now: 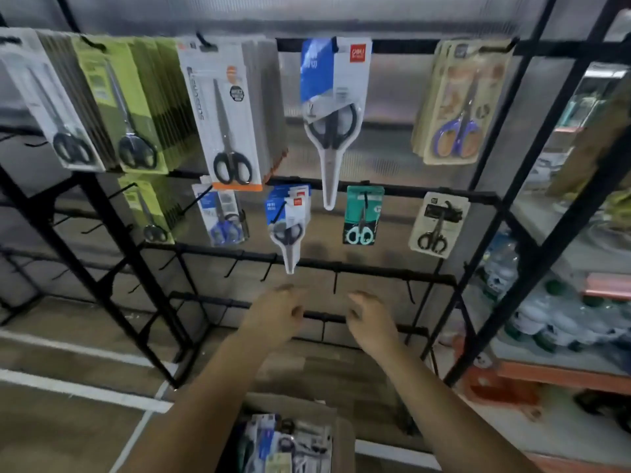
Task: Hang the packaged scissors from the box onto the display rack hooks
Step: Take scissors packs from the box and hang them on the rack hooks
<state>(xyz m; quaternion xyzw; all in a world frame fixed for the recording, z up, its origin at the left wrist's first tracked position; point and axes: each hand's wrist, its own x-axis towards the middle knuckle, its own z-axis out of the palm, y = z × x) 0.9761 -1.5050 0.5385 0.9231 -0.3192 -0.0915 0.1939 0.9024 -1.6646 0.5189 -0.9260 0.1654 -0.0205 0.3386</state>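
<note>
A black wire display rack [392, 46] fills the view, with packaged scissors on its hooks. A blue-and-white pack [333, 107] hangs at top centre and a smaller stack of the same kind [289, 223] hangs below it. My left hand [276, 315] and my right hand [370, 319] are raised side by side below that stack, fingers loosely curled, holding nothing. A cardboard box [290, 435] with several packaged scissors stands on the floor beneath my arms.
Thick stacks of packs [136, 104] hang at upper left, a white-orange pack [228, 114] beside them, a teal pack [362, 216] and beige packs [459, 100] to the right. Bare hooks [336, 281] line the lower bars. Shelves with bottles [560, 319] stand at right.
</note>
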